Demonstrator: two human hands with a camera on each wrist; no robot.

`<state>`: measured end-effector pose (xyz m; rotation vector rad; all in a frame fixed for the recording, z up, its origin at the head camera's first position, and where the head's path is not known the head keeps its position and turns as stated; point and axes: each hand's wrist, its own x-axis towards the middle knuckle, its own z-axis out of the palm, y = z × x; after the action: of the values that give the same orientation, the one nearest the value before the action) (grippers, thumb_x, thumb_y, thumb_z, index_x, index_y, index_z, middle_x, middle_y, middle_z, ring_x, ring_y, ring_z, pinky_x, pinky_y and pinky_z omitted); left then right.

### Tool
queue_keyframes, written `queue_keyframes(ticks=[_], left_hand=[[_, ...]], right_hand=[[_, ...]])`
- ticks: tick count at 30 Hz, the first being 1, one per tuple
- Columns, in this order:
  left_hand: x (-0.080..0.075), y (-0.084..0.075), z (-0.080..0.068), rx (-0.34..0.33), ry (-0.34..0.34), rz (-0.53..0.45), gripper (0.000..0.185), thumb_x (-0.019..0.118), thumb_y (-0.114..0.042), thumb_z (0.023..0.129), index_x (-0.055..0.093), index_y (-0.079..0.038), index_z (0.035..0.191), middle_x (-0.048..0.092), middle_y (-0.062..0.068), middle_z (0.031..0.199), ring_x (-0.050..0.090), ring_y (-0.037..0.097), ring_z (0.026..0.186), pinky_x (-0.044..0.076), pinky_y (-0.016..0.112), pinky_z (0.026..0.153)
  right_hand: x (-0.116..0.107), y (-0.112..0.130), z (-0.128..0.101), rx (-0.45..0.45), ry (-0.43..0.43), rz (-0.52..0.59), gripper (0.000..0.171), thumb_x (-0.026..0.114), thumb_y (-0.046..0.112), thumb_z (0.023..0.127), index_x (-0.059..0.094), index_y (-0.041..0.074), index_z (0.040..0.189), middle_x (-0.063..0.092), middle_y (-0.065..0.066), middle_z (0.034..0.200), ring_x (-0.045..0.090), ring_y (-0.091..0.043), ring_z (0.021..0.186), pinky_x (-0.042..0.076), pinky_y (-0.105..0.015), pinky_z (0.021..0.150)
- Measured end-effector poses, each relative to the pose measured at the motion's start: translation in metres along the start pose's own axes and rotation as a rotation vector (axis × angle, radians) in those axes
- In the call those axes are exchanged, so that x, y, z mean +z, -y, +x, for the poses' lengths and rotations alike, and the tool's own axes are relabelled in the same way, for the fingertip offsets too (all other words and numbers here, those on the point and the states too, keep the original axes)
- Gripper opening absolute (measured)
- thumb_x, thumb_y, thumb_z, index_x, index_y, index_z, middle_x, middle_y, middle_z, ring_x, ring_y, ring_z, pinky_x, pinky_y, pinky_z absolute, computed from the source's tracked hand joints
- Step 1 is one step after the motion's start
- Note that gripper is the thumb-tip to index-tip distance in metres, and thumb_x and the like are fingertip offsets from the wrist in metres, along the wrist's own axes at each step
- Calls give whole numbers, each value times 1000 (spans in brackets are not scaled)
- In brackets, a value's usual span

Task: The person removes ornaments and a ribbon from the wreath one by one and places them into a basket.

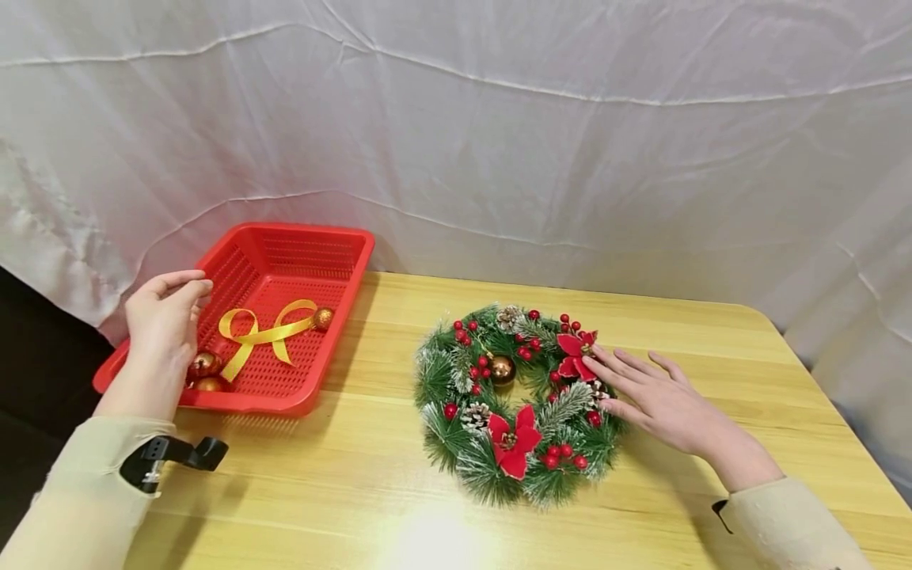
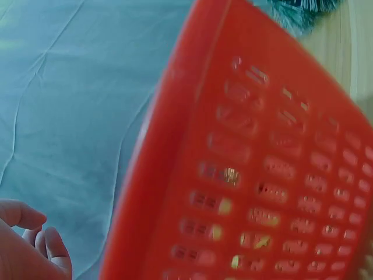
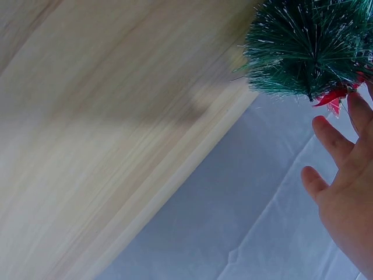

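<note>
A green wreath lies on the table, trimmed with red poinsettias, red berries, pinecones and a shiny copper bauble. My right hand rests on its right side with straight fingers, the fingertips at the upper right poinsettia. At the far left, my left hand hovers by the left rim of a red plastic basket, fingers loosely bent; nothing shows between them. In the basket lie a yellow ribbon, a glittery gold bauble and copper baubles, partly behind my wrist.
The wooden table has its right edge beyond my right arm. A pale cloth hangs behind the table. A black strap sits at my left sleeve.
</note>
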<state>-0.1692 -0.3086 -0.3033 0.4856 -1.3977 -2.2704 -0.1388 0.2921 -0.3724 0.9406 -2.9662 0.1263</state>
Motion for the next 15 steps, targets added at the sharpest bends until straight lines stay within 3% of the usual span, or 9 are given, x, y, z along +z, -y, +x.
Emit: queue_keyframes(ticks=[8, 15], left_hand=[[31, 10, -21, 32, 203, -64, 12, 66, 11, 82, 71, 1, 83, 66, 6, 71, 60, 14, 63, 50, 18, 58], [66, 27, -47, 47, 416, 89, 12, 67, 5, 85, 72, -5, 92, 63, 1, 81, 60, 11, 75, 50, 18, 67]], right_hand=[[0, -1, 0, 5, 2, 6, 61, 44, 46, 99, 21, 29, 153, 17, 4, 158, 23, -29, 141, -1, -52, 113], [1, -1, 0, 1, 4, 6, 61, 44, 46, 99, 21, 29, 153, 17, 4, 158, 23, -29, 141, -1, -52, 113]])
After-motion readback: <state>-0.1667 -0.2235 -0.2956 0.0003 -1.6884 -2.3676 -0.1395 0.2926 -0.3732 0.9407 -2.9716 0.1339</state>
